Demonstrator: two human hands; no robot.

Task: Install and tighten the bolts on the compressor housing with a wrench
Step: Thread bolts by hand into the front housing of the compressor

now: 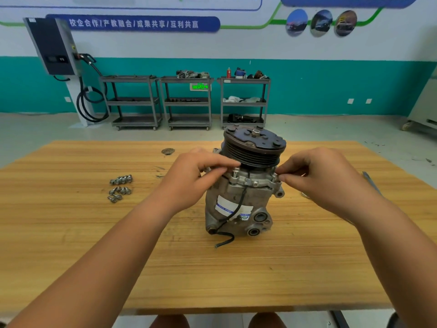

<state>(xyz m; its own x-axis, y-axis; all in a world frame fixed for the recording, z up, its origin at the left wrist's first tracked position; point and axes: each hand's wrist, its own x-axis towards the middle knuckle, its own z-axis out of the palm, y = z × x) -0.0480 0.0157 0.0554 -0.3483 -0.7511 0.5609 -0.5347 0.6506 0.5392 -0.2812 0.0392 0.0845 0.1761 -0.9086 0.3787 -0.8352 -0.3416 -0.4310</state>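
A grey metal compressor (238,200) stands upright in the middle of the wooden table (94,245), its dark pulley (254,144) on top and a black wire hanging down its front. My left hand (198,174) reaches to the housing's upper left flange, its fingers curled round a bolt (234,172) standing there. On the other side, my right hand (316,176) pinches a bolt (275,177) at the upper right flange. Several loose bolts (120,187) lie on the table to the left. A wrench (371,183) lies on the table behind my right hand, partly hidden.
A small dark round part (168,151) lies on the table behind my left hand. Beyond the table, three grey shelf carts (186,102) stand against a teal wall, with a charging unit (54,46) and its cable at the far left.
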